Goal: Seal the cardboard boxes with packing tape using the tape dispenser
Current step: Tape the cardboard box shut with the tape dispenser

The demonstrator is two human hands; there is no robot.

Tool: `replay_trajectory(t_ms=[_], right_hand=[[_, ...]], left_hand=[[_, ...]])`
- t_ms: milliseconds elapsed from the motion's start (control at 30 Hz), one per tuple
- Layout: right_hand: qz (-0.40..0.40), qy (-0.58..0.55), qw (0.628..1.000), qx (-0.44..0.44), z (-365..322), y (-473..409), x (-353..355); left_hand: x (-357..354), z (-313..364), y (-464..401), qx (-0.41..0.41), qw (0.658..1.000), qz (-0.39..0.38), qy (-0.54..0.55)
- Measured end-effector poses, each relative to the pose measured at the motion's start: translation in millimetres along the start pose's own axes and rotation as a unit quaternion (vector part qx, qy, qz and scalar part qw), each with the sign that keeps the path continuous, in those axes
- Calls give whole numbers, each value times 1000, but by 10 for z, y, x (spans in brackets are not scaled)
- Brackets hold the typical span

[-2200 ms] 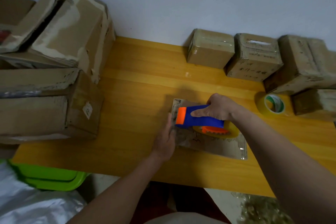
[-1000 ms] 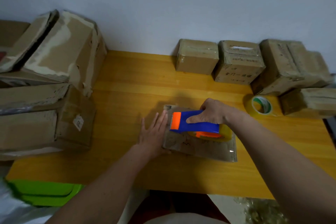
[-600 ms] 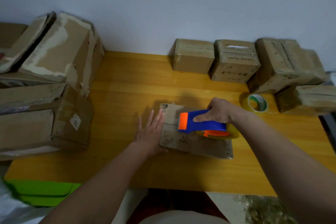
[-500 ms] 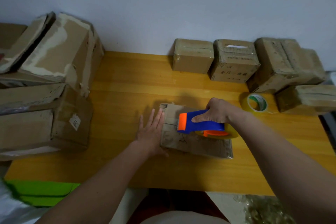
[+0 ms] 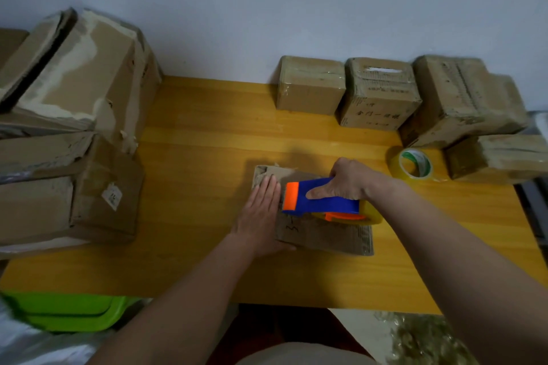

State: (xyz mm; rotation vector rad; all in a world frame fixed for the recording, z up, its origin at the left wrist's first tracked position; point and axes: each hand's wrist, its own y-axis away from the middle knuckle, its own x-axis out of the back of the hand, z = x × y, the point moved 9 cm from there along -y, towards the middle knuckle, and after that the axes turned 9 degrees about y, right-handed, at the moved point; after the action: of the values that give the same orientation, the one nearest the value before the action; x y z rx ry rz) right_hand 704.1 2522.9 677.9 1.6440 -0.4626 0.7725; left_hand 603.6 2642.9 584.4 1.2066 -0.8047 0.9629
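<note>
Pale wall behind, yellow wooden table (image 5: pixel 207 139) in front w/ worn cartons stacked at left and a row of taped boxes (image 5: pixel 379 92) along the back right; spare tape roll (image 5: pixel 412 163) lies flat near those, well apart from the work. The flat cardboard box (image 5: pixel 323 231) being sealed sits mid-table, near the front edge.

Left hand (image 5: pixel 261 210) lies palm-down on the box's left end, fingers straight and pressed together, tips just beside the dispenser's orange nose. Right hand (image 5: pixel 347 184) grips the blue tape dispenser (image 5: pixel 320 201), fingers curled over the far side, thumb along the near blue face; dispenser rests on the box top w/ its yellow roll to the right.

Risks, as I judge them: left fingertips sit v. close to the cutter end, so a quick pull toward them could nick skin; box looks light and low, so if the left hand eases off it may slide w/ the dispenser and the strip would wrinkle or run crooked; torn, crumpled flap at the far left corner may not hold tape well.

Hard to make out: the tape itself is clear, so can't tell how much is laid or whether it's stuck down; cutter blade hidden under the orange part; seam covered by hands and tool; writing on the box illegible; the right-hand boxes are cut off by the frame edge.
</note>
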Motion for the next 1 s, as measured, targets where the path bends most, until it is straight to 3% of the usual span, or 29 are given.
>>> replay_trajectory(t_ms=[333,633,767,1000], right_hand=[[-16,0,999,-38,486,176,-7],[-17,56,998,-35,401,68,-8],[-30,75,996,-38,373,43,-2],[-32,75,996,-29,373,-6,-8]], left_hand=[[45,15,18,6,1000,6,19],[81,82,-2,31,1000,0,4],[83,415,-38,-35,999,20,-35],[7,425,-68,-33,999,25,-20]])
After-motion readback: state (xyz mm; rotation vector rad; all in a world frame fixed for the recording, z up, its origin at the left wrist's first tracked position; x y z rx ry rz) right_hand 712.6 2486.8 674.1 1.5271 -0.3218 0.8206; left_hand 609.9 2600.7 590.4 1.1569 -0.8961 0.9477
